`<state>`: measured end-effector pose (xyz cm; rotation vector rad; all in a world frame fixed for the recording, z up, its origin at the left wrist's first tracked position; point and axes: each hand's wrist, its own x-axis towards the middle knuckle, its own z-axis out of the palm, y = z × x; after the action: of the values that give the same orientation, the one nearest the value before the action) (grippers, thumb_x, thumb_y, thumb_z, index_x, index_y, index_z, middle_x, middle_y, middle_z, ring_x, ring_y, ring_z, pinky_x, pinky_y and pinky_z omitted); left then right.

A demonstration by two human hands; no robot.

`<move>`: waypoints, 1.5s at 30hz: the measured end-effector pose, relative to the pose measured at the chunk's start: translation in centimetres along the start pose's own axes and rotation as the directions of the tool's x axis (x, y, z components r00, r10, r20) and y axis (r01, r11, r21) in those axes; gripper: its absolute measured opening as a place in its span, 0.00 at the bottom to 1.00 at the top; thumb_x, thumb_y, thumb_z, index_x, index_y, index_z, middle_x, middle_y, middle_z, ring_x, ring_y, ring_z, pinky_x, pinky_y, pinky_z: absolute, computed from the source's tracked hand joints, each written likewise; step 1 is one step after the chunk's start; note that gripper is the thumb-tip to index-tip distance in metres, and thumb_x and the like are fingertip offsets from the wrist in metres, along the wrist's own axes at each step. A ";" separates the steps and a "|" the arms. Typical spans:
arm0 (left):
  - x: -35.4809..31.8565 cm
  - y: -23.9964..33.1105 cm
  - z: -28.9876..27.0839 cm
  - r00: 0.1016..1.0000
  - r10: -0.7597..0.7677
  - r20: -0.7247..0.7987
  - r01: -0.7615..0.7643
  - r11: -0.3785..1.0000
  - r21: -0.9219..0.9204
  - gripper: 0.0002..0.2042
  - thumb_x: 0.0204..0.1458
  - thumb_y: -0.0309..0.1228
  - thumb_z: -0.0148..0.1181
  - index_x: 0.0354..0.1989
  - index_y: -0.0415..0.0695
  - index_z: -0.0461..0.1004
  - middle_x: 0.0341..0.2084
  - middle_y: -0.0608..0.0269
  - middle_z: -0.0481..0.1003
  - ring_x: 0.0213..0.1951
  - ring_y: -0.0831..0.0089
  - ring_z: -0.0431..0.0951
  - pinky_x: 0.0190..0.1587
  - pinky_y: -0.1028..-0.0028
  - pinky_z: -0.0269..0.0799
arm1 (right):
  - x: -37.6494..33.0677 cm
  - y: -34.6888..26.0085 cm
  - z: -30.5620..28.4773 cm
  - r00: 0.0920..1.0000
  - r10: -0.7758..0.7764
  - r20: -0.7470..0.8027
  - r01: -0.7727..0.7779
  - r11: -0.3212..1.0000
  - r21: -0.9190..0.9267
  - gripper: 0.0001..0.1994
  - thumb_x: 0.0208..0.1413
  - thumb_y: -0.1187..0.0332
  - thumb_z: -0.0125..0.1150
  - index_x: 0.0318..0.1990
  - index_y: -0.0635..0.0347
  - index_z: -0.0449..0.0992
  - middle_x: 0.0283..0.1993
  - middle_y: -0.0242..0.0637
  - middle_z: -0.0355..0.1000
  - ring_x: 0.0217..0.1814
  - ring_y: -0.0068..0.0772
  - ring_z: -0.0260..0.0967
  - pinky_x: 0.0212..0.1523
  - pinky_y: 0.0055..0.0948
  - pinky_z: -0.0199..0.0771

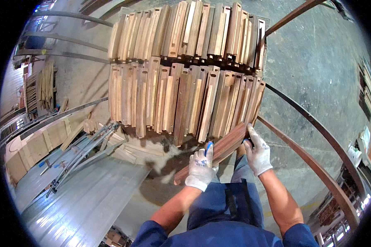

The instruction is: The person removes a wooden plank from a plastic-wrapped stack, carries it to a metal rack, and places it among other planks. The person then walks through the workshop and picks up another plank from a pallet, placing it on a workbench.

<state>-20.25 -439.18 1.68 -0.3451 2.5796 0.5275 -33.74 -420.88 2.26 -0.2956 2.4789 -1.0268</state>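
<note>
A reddish-brown wooden strip [227, 144] slants across in front of me, its lower left end near my waist and its upper right end by the stacked wood. My left hand [201, 168], in a whitish work glove with a blue thumb, is closed round the strip toward its lower end. At the upper end my right hand [259, 153], gloved the same way, grips the strip between thumb and fingers. Just beyond stands a near row of wooden pieces [167, 99], packed on edge, several with slots in their ends. Behind it lies a similar far row [181, 31].
Dark bars [313, 119] stick out on both sides of the rows. To the left lies a shiny grey sheet [90, 197] with metal clamps [80, 152] at its far end. Cardboard boxes [41, 138] and wood scraps [127, 150] lie nearby. More timber [369, 88] lies far right.
</note>
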 end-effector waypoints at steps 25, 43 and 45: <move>-0.1 3.9 1.0 0.957 -0.137 -0.255 0.011 0.897 -0.441 0.44 0.33 0.26 0.74 0.64 0.31 0.60 0.43 0.41 0.72 0.46 0.41 0.74 0.49 0.51 0.72 | 2.7 -4.7 3.5 0.920 0.335 0.204 -0.387 0.692 0.609 0.35 0.43 0.64 0.79 0.57 0.70 0.68 0.50 0.46 0.78 0.51 0.34 0.77 0.54 0.31 0.77; 6.6 5.6 -4.9 0.969 0.006 -0.248 -0.215 0.516 -0.829 0.32 0.45 0.31 0.74 0.60 0.37 0.71 0.46 0.48 0.80 0.49 0.63 0.82 0.53 0.68 0.77 | 2.1 1.6 2.3 0.912 -0.190 0.365 0.060 0.939 0.338 0.25 0.48 0.63 0.72 0.54 0.57 0.73 0.54 0.41 0.73 0.57 0.42 0.70 0.61 0.39 0.70; 6.5 6.1 -5.4 0.977 0.024 -0.213 -0.184 0.601 -0.778 0.32 0.44 0.32 0.75 0.61 0.39 0.72 0.46 0.46 0.80 0.49 0.58 0.82 0.52 0.66 0.77 | 2.3 2.6 2.5 0.898 -0.272 0.345 0.177 0.942 0.284 0.21 0.50 0.64 0.68 0.52 0.57 0.74 0.52 0.42 0.73 0.55 0.44 0.70 0.59 0.40 0.70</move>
<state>-29.96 -436.97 4.67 -0.5486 2.3670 1.7900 -34.63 -421.41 -1.85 -0.6507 1.9770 -1.2254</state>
